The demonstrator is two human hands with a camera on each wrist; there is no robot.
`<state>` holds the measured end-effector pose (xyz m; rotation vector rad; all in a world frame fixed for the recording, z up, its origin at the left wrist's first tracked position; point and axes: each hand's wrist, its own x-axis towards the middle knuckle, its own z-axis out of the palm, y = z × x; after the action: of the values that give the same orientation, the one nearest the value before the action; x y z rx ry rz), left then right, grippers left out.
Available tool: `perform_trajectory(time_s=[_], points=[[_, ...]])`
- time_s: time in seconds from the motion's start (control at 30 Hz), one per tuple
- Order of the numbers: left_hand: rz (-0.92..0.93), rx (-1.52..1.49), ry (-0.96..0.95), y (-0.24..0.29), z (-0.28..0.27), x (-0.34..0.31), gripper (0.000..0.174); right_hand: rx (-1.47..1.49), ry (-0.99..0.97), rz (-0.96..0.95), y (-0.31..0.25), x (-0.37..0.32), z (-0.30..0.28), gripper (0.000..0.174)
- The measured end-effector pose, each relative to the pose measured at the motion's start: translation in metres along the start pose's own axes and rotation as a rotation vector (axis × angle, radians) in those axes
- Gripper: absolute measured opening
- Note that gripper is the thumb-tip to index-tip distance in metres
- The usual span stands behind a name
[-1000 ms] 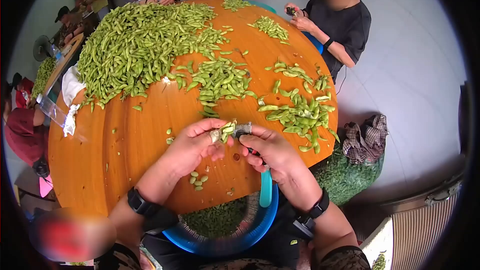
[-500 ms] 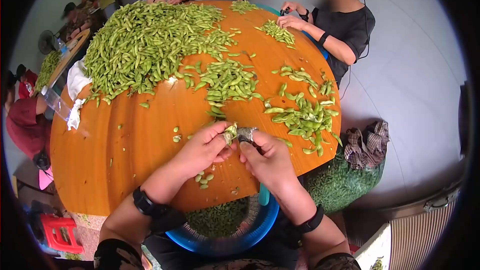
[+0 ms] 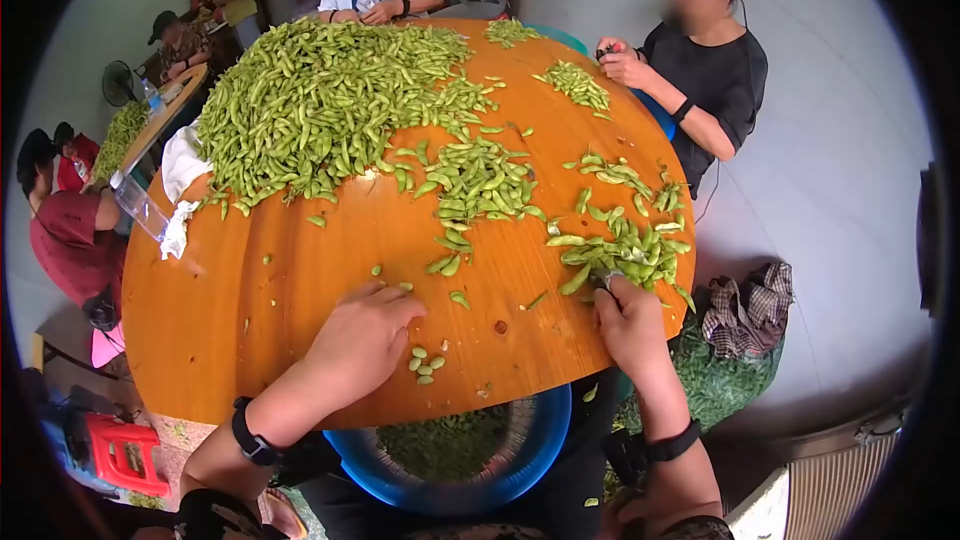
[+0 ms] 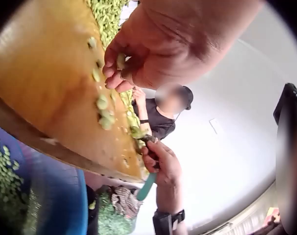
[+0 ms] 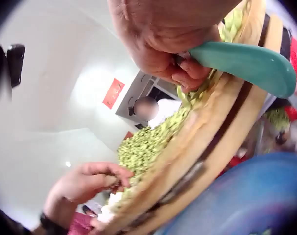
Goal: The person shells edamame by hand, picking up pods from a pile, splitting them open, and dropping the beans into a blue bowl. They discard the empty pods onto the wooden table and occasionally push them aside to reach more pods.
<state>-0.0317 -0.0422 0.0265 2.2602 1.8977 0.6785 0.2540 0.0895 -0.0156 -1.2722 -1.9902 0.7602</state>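
My left hand (image 3: 362,340) is close over the tabletop near its front edge. Its fingers curl round a pale green bean (image 4: 121,61), shown in the left wrist view. Several shelled beans (image 3: 425,368) lie beside it. My right hand (image 3: 634,328) has reached to the small heap of green pods (image 3: 630,248) at the table's right, its fingertips right at the heap. It grips a tool with a teal handle (image 5: 251,63) that sticks out behind the palm; the tool's working end is hidden. A pod (image 4: 136,132) shows at its fingertips in the left wrist view.
A large pod heap (image 3: 310,105) covers the back left of the wooden table (image 3: 220,330), with a smaller pile (image 3: 480,180) mid-table. Under the front edge is a blue basin (image 3: 555,430) with green beans. A person in black (image 3: 705,90) sits at the right.
My hands were together over a split pod. Now they are apart: the right has moved right to the pod heap, the left back toward the loose beans. The head view has shifted slightly.
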Motion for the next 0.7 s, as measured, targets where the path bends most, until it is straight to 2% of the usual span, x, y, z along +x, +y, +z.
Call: perform_trajectory(time_s=[0.03,0.1,0.2,0.27,0.3,0.43,0.5,0.53,0.57,0.6,0.63,0.7], points=[[-0.002,0.003,0.001,0.001,0.0,0.002,0.021,0.002,-0.001,-0.002,0.001,0.0,0.0,0.008],[-0.001,0.232,0.065,0.009,0.0,0.01,0.02,-0.143,0.079,-0.152,-0.009,-0.004,-0.003,0.007],[-0.044,0.14,0.158,-0.005,0.02,0.039,0.014,-0.051,0.054,-0.142,-0.034,-0.009,0.0,0.009],[-0.084,0.13,0.145,-0.02,0.039,0.052,0.013,0.039,0.01,-0.18,-0.036,-0.009,0.008,0.012],[-0.129,0.118,0.128,-0.022,0.042,0.057,0.011,0.077,-0.023,-0.175,-0.041,-0.009,0.011,0.012],[-0.098,0.126,0.136,-0.014,0.032,0.055,0.014,0.032,-0.035,-0.236,-0.043,-0.007,0.022,0.013],[-0.217,-0.18,0.137,-0.001,0.027,0.049,0.015,0.332,-0.213,-0.041,-0.045,-0.005,0.027,0.01],[-0.212,-0.181,0.13,0.003,0.029,0.047,0.015,0.556,-0.309,0.182,-0.063,-0.005,0.025,0.012],[-0.337,-0.523,0.038,0.008,0.033,0.044,0.018,0.558,-0.304,0.189,-0.068,-0.004,0.03,0.012],[-0.461,-0.864,-0.058,0.012,0.037,0.041,0.022,0.672,-0.38,0.297,-0.071,-0.004,0.035,0.013],[-0.458,-0.864,-0.061,0.013,0.044,0.038,0.022,0.786,-0.457,0.402,-0.074,-0.003,0.037,0.015],[-0.294,-0.893,0.063,0.009,0.057,0.035,0.032,0.804,-0.454,0.395,-0.076,-0.005,0.042,0.016]])
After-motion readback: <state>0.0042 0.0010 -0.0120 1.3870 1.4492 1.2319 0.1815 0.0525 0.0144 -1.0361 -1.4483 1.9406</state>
